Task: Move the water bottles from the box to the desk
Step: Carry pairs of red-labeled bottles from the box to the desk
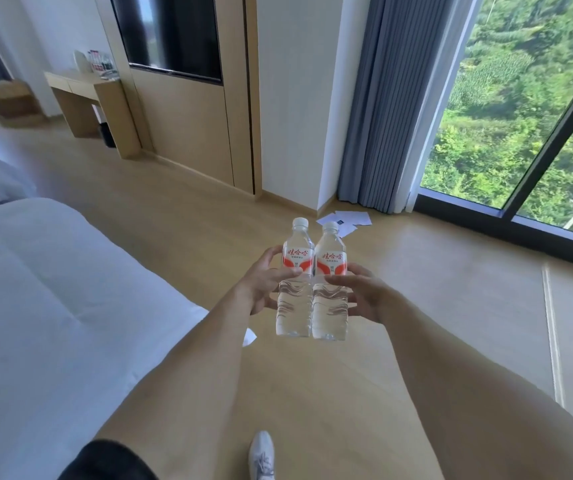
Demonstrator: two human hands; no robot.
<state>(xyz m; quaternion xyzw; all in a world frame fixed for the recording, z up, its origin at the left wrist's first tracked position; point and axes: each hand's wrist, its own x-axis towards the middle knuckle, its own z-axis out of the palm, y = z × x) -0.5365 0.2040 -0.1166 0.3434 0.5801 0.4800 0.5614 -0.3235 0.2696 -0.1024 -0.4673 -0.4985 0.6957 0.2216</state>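
You stand on a pale wooden floor (174, 216) in a hotel room, a floor-to-ceiling window (520, 109) on your right looking onto green treetops, grey-blue curtains (382, 98) drawn back beside it. A white bed (35, 289) fills the lower left. On the far wall hangs a dark television (170, 32), and left of it stands the light wooden desk (80, 98), its top carrying a few small bottles and items too blurred to identify. White papers (347, 221) lie on the floor near the curtain's foot. Your white sneaker (260, 455) shows at the bottom edge.

You hold two water bottles upright and touching, side by side, in mid-air well away from the desk. Your left hand (260, 282) curls round the left bottle (295, 278), thumb across its front; your right hand (361, 292) wraps the right bottle (330, 282) likewise. Both bottles are clear, white-capped and full, with red-and-white labels reading "娃哈哈" in red characters; the smaller print is unreadable.
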